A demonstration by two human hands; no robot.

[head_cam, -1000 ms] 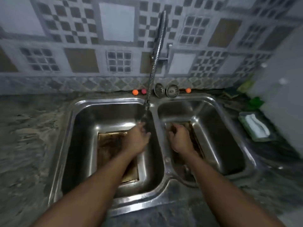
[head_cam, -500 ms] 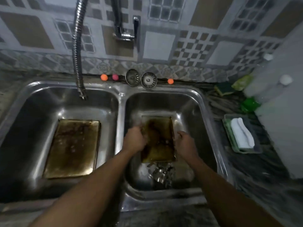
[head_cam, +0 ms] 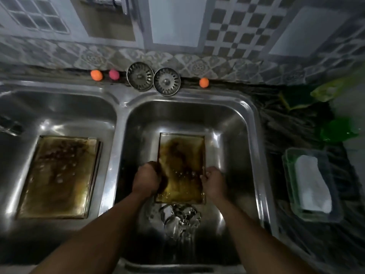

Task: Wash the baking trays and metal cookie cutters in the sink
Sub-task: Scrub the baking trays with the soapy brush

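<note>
Head view shows your left hand (head_cam: pixel 146 179) and right hand (head_cam: pixel 214 181) curled around the stained baking tray (head_cam: pixel 181 163) in the right basin (head_cam: pixel 233 123), so scrubbing seems underway; next you need rinse water.

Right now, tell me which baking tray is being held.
The right-basin tray: left hand and right hand grip its sides. The left-basin tray lies untouched.

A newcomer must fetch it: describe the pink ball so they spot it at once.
Find the sink. On the ledge behind it, left of two round strainers, sit two balls. The pink ball lies beside the strainers; the orange ball left of it differs by colour.
</note>
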